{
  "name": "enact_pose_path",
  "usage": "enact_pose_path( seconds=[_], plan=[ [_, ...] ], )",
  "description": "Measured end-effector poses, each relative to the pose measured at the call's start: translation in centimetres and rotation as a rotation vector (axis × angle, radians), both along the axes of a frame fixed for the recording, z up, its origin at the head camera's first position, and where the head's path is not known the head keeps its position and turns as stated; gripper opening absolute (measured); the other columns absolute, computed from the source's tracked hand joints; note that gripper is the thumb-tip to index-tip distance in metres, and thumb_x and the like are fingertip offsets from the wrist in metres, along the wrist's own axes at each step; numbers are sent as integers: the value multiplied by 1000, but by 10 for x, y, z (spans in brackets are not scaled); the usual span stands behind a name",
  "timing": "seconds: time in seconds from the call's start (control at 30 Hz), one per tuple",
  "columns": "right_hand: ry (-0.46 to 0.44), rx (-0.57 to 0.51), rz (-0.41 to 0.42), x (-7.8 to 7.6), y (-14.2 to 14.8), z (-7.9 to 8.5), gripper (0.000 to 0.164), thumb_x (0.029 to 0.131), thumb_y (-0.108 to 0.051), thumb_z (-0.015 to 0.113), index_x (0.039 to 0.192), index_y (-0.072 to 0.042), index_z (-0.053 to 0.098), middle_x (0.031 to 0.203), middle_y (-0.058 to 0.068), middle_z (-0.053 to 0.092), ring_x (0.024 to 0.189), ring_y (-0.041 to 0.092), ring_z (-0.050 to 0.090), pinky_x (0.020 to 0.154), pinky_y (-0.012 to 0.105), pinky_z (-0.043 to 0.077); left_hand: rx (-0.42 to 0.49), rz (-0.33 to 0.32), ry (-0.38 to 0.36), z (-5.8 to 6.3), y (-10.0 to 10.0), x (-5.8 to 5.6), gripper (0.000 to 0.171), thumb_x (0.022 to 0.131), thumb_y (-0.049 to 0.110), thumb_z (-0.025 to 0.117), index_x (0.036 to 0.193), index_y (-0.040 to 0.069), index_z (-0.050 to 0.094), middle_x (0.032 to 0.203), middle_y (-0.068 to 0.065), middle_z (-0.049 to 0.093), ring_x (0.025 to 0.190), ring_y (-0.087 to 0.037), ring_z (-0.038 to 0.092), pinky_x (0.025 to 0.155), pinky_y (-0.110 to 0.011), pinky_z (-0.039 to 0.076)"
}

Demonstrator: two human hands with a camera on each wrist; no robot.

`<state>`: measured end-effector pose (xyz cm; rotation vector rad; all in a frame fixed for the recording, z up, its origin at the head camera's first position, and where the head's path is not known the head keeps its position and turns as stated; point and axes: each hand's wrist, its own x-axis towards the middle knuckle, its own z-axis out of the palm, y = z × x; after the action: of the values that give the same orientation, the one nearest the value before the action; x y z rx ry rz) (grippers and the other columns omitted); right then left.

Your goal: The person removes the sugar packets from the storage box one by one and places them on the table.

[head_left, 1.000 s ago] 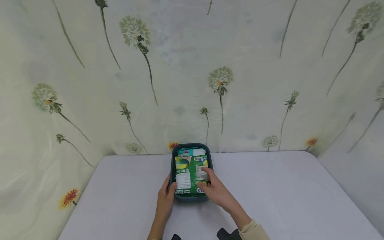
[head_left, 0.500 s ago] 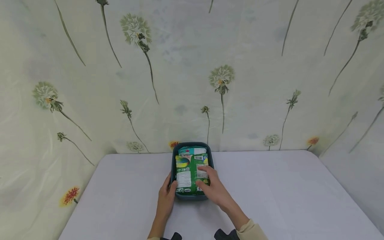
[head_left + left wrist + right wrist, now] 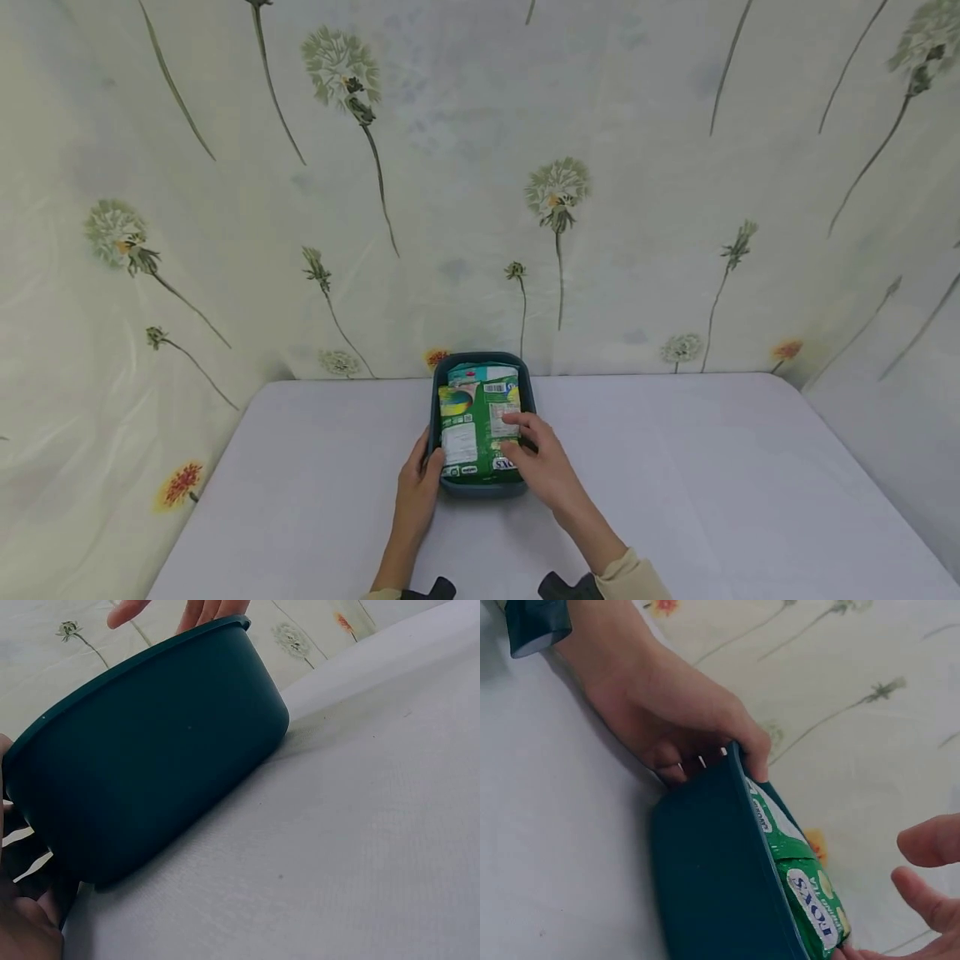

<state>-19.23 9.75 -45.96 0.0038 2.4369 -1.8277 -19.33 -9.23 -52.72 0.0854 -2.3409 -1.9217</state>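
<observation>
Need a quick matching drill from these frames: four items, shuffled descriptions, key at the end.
Column one
1. Tub
2. Green packet
3. Left hand
4. Right hand

Column two
A. At the tub's right side, thumb and forefinger apart
B. Dark teal
C. Gripping the tub's left side
D. Lying inside the tub

Pairs: 1-B, 2-D, 3-C, 4-A

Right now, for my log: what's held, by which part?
The left hand holds the bin by its left rim; whether the right hand holds anything is unclear.
</observation>
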Motion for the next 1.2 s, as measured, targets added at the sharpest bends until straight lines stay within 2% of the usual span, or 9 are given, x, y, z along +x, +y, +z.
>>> enact_pose_path(
  seconds=[0.2,0.37,0.47,0.57,0.7,0.83,0.93,1.07,1.2],
  plan=[
    [1,0,15,-8,-2,-2,32,91,-16,59,123,-14,55,143,13,44,136,32,39,110,47,37,8,16,26,-24,-3,-17,52,97,40,49,145,21,39,150,-5,40,142,-24,31,116,-44,29],
    [17,49,61,-12,-2,-5,33,90,-15,60,122,-14,54,139,13,47,133,31,43,110,47,38,8,22,47,-32,-4,-24,54,95,46,49,144,25,39,150,-3,40,142,-24,31,115,-46,29],
    [23,95,81,-13,-2,-8,37,90,-18,61,125,-20,51,143,11,43,129,30,44,106,50,41,9,25,41,-32,-4,-26,53,95,45,49,144,25,39,150,-3,40,142,-24,31,115,-46,30],
    [73,137,119,-13,-1,-8,43,90,-21,61,130,-24,47,151,12,34,135,33,38,107,55,37,15,29,40,-30,-2,-27,52,96,43,49,144,25,39,150,-3,40,142,-24,32,115,-46,30],
    [147,169,170,-15,3,-6,53,91,-24,61,139,-25,39,156,11,22,142,34,26,110,59,31,17,34,11,-17,0,-24,51,97,35,49,145,20,39,149,-6,40,141,-26,33,114,-46,31],
    [161,128,196,-19,6,-11,57,91,-25,62,142,-26,35,156,8,20,142,31,26,110,55,32,11,30,5,-21,0,-28,52,97,39,49,145,22,38,149,-7,40,141,-26,33,114,-46,32],
    [96,36,180,-19,8,-14,56,91,-24,62,140,-29,36,151,8,24,128,29,44,99,44,45,6,31,12,-31,0,-31,54,95,47,48,144,26,39,149,-5,41,140,-25,34,113,-45,33],
    [1,-83,141,-17,7,-18,55,91,-23,63,139,-29,37,138,13,40,101,22,60,78,29,54,-13,31,6,-31,0,-28,56,94,49,48,144,24,38,149,-4,41,140,-25,34,113,-45,33],
    [-5,-92,153,-15,2,-22,55,90,-26,63,139,-26,37,134,17,47,99,20,61,78,28,55,-40,57,-32,-30,-4,-20,56,94,48,48,144,23,39,149,-4,41,140,-25,34,113,-45,33]
  ],
)
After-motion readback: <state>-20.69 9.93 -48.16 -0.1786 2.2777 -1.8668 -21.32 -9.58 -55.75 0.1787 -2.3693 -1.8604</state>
